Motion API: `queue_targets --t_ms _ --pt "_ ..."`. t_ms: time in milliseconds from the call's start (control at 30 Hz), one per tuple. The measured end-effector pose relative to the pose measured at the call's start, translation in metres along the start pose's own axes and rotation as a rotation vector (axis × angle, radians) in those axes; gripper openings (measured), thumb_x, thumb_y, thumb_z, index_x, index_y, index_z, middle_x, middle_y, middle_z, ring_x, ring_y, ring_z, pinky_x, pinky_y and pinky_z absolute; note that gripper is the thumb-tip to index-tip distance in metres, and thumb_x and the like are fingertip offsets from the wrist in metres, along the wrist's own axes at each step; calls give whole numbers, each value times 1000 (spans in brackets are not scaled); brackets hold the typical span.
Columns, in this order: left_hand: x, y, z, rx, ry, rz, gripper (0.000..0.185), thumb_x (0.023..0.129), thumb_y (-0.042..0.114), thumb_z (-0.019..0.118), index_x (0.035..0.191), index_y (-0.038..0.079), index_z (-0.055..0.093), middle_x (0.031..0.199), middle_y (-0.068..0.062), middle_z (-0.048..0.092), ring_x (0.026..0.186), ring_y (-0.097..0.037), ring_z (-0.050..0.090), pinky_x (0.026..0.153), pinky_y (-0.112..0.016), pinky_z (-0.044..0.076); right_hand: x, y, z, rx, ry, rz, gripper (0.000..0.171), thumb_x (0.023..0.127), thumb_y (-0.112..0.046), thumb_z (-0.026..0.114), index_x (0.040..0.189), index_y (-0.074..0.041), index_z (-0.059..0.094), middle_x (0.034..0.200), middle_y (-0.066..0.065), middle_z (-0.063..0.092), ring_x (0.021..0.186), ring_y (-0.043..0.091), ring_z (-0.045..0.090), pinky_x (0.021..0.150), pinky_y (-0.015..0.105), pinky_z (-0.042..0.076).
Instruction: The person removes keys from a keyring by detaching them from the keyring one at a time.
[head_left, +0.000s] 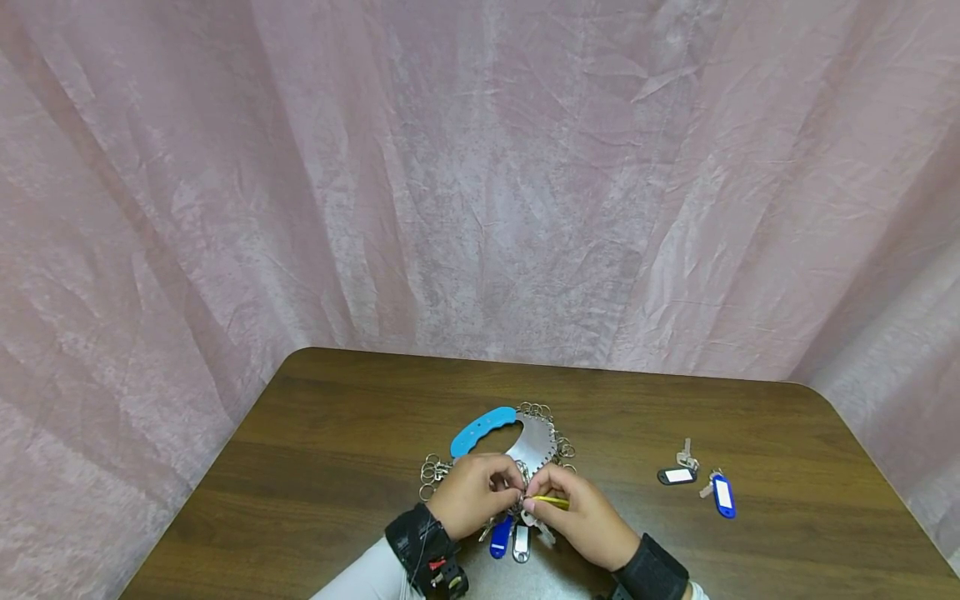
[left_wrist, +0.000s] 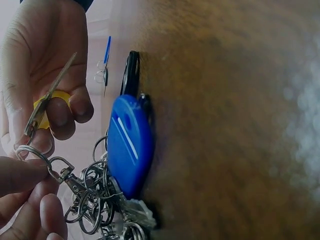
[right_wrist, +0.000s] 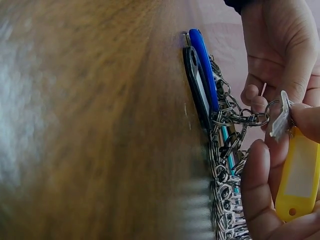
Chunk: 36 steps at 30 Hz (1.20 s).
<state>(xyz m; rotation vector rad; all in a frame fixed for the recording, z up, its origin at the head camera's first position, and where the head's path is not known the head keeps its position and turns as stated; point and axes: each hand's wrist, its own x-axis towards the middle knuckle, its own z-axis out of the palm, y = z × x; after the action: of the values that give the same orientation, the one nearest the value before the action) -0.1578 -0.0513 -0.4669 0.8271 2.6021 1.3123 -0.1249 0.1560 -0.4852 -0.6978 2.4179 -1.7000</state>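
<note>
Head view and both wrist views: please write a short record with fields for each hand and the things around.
left hand: pinches a small metal split ring joined to a snap clip
right hand: holds a yellow plastic key tag with a key
under hands: round metal key organiser with blue handle, many rings
table: dark brown wood
aside, right: black key tag, blue key tag

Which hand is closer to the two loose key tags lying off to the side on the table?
Right. The right hand lies nearer the loose key tags; the left hand works farther away, beyond it.
</note>
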Motion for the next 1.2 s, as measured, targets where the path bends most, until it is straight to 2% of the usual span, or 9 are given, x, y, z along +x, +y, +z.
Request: queue_targets --t_ms 333,600,833,1200 --pt "0 -1 -1 -5 -1 -31 7 85 9 75 85 15 71 82 8 65 71 5 54 65 -16 48 0 -3 1 3 -18 11 9 95 -6 67 100 -12 61 100 7 69 97 -3 63 88 24 55" --pt "-1 -1 1 2 24 -7 12 85 8 75 82 18 70 81 8 66 71 6 53 66 -15 48 0 -2 1 -3 -14 4 10 97 -19 67 100 -12 61 98 6 69 93 2 64 87 23 55" --pt "-1 -1 1 11 17 11 13 85 6 75 80 18 70 81 7 66 72 5 53 66 -15 47 0 0 1 -9 -1 -9 9 96 -18 67 99 -13 62 96 5 69 92 -1 62 85 23 54" --pt "-1 1 0 20 13 40 15 84 4 75 79 18 69 81 7 66 72 7 53 66 -15 47 0 1 1 -20 21 -30 9 96 -19 68 99 -13 62 92 4 69 88 1 63 84 23 54"
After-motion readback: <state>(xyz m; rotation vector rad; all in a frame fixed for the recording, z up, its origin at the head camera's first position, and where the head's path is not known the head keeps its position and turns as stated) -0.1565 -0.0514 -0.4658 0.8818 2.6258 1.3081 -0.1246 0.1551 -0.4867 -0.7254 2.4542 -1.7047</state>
